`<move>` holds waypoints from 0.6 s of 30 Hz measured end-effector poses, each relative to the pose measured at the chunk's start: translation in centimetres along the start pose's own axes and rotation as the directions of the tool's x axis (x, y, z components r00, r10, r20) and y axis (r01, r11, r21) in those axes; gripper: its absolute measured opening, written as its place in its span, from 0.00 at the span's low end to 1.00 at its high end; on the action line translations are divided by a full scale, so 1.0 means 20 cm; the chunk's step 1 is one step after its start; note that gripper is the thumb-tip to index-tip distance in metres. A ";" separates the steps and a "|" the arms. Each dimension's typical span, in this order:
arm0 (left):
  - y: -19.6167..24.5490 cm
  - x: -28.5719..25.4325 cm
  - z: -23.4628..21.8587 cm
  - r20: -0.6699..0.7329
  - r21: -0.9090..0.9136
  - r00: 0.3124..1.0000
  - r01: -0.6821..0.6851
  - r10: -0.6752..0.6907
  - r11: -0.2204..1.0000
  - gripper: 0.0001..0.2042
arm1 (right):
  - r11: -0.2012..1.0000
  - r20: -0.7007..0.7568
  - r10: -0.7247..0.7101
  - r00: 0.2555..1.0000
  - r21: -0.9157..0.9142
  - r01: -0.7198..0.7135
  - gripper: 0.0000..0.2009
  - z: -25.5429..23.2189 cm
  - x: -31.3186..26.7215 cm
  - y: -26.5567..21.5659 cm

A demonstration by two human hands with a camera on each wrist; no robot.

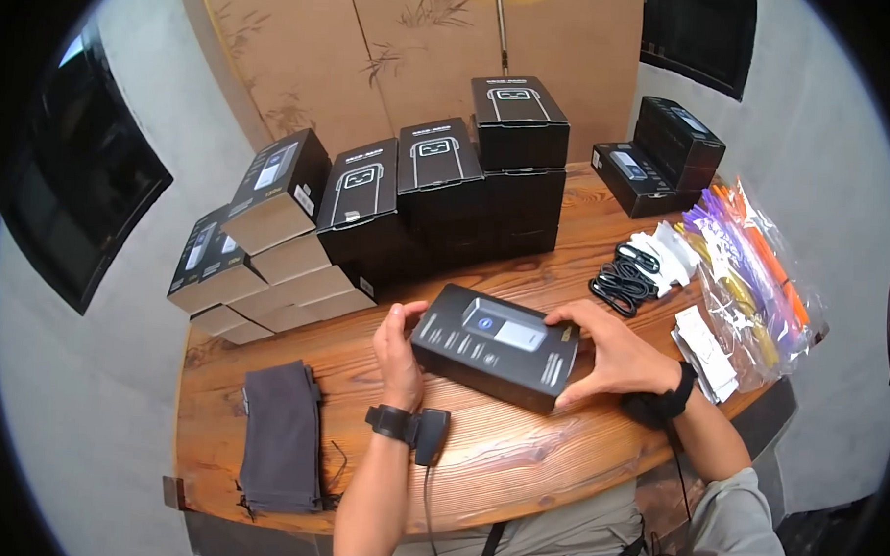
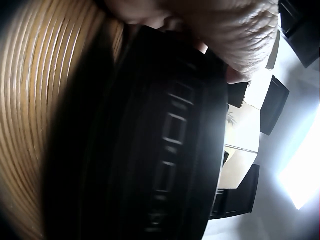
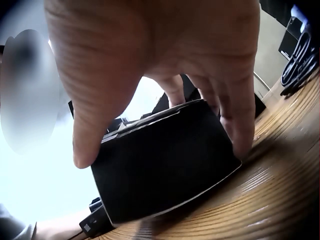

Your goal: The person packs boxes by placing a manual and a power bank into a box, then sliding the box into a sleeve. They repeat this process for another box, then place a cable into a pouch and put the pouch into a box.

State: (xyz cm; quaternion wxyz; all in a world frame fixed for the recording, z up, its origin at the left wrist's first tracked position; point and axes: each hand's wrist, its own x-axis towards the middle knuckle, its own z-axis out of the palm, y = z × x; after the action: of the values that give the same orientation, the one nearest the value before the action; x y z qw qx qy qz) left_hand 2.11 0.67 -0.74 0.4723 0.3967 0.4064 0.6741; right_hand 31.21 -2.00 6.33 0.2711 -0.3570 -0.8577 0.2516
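Note:
A black cardboard box with a pale device pictured on its top is held between both hands, over the front part of the table. My left hand grips its left end. In the left wrist view the fingers lie over one end of the dark box, which fills much of that view. At the opposite end, my right hand spans the box with thumb on the near side and fingers on the far side. The right wrist view shows the plain black end of the box between thumb and fingers.
Stacked black boxes line the back of the wooden table, with two more at back right. Dark grey cloth pouches lie front left. Coiled black cables, plastic bags of coloured strips and white papers are rightward.

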 end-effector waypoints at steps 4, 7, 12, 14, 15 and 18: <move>0.00 0.00 0.01 0.017 0.176 0.999 -0.044 0.042 0.983 0.16 | 0.868 0.122 0.198 0.973 0.439 -0.231 0.40 0.04 0.05 0.13; -0.02 0.00 -0.01 -0.024 0.226 0.999 -0.018 0.024 0.974 0.15 | 0.705 0.243 0.269 0.932 0.609 -0.362 0.40 0.08 0.09 0.20; -0.04 0.01 -0.03 -0.051 0.310 0.994 -0.078 0.099 0.947 0.18 | 0.670 0.351 0.091 0.932 0.671 -0.318 0.43 0.07 0.05 0.32; -0.05 0.01 -0.05 -0.102 0.328 0.994 0.002 0.033 0.945 0.19 | 0.633 0.359 0.004 0.933 0.722 -0.280 0.44 0.06 0.03 0.32; -0.05 0.01 -0.05 -0.119 0.339 0.993 0.020 0.021 0.940 0.20 | 0.615 0.381 0.023 0.924 0.724 -0.313 0.46 0.05 0.02 0.31; -0.06 0.02 -0.03 -0.138 0.288 0.988 -0.026 0.068 0.957 0.21 | 0.651 0.393 0.043 0.918 0.686 -0.324 0.45 0.04 0.02 0.30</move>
State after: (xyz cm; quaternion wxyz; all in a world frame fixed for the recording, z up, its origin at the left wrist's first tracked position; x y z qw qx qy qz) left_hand 1.84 1.18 -2.11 0.3629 0.4197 0.5234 0.6467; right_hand 33.24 1.86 2.07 0.2114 -0.2534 -0.6736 0.6613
